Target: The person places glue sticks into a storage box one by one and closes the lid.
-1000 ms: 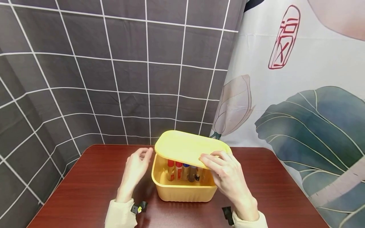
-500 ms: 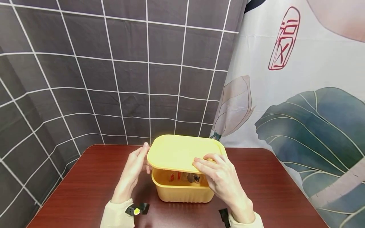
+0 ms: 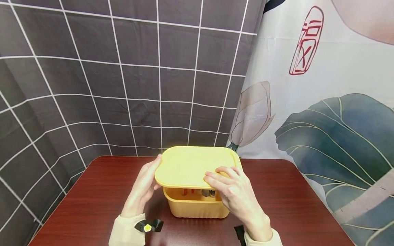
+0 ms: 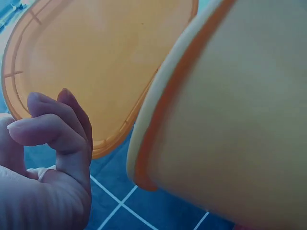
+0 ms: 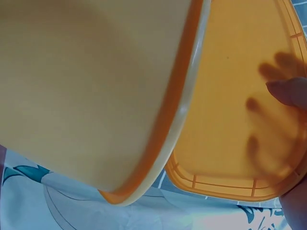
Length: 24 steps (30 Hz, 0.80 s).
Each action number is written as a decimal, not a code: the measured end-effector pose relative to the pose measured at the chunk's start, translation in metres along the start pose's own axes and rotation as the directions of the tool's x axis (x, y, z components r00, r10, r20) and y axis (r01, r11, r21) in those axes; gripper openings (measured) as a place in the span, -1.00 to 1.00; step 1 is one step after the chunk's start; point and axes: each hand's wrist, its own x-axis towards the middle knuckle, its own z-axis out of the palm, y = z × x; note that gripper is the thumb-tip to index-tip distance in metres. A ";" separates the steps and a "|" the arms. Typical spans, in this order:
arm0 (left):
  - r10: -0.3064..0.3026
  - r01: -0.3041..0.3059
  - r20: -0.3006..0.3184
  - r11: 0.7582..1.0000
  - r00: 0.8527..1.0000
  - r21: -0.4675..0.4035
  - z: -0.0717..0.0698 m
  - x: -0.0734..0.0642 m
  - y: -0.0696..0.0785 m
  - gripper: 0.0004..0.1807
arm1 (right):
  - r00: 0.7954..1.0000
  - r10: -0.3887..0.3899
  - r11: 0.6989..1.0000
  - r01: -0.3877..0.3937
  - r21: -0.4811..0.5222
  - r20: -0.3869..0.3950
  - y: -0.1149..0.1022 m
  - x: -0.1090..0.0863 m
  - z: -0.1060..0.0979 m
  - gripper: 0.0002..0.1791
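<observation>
A yellow plastic lid (image 3: 191, 165) hangs tilted above a yellow box (image 3: 200, 209), with a gap at the front. My right hand (image 3: 241, 194) pinches the lid near its right front corner, fingers on top and the thumb (image 5: 288, 91) underneath. At the left edge, my left hand (image 3: 141, 186) holds the lid between the thumb and curled fingers (image 4: 62, 120) below. Through the gap show the lower parts of several small bottles (image 3: 205, 192) standing in the box; their tops are hidden by the lid.
The box stands on a reddish-brown wooden table (image 3: 101, 205). A dark grid-patterned cloth (image 3: 132, 82) hangs behind, and a white cloth with leaf prints (image 3: 277, 89) hangs at the right. A black strap (image 3: 149, 226) is at the left wrist.
The lid has moved left and down over the box, covering the bottles' coloured caps. My left hand, apart from the lid before, has come to its left edge; my right hand has moved along with it.
</observation>
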 end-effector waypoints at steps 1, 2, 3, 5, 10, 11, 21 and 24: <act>-0.008 0.008 -0.010 1.000 1.000 -0.008 0.000 0.000 -0.001 -0.64 | 1.000 -0.001 1.000 0.001 -0.001 0.000 0.000 0.000 0.000 -0.67; -0.018 0.018 -0.020 1.000 1.000 -0.012 0.000 0.001 -0.001 -0.65 | 1.000 -0.001 1.000 0.001 -0.002 0.002 0.000 0.000 0.000 -0.67; -0.027 0.026 -0.031 1.000 0.999 -0.014 0.000 0.001 -0.001 -0.67 | 1.000 0.001 1.000 -0.001 -0.002 0.009 0.000 0.000 0.000 -0.65; -0.041 0.040 -0.049 0.999 0.998 -0.013 0.001 0.001 -0.002 -0.69 | 0.999 0.006 1.000 -0.006 0.000 0.032 0.000 -0.001 -0.001 -0.63; -0.045 0.046 -0.065 0.999 0.997 0.007 0.002 0.002 -0.002 -0.70 | 0.988 0.064 0.996 -0.073 0.053 0.142 0.000 -0.003 -0.008 -0.52; -0.043 0.044 -0.065 0.999 0.997 0.010 0.003 0.002 -0.002 -0.70 | 0.982 0.090 0.992 -0.103 0.072 0.165 0.000 -0.004 -0.010 -0.50; -0.014 0.016 -0.046 0.998 0.999 0.054 0.008 0.003 -0.005 -0.69 | 0.883 0.468 0.852 -0.459 0.254 0.025 0.016 -0.014 -0.022 -0.58; -0.020 0.022 -0.039 0.999 0.999 0.049 0.009 0.004 -0.006 -0.68 | 0.755 0.655 0.741 -0.631 0.229 -0.039 0.022 -0.018 -0.023 -0.64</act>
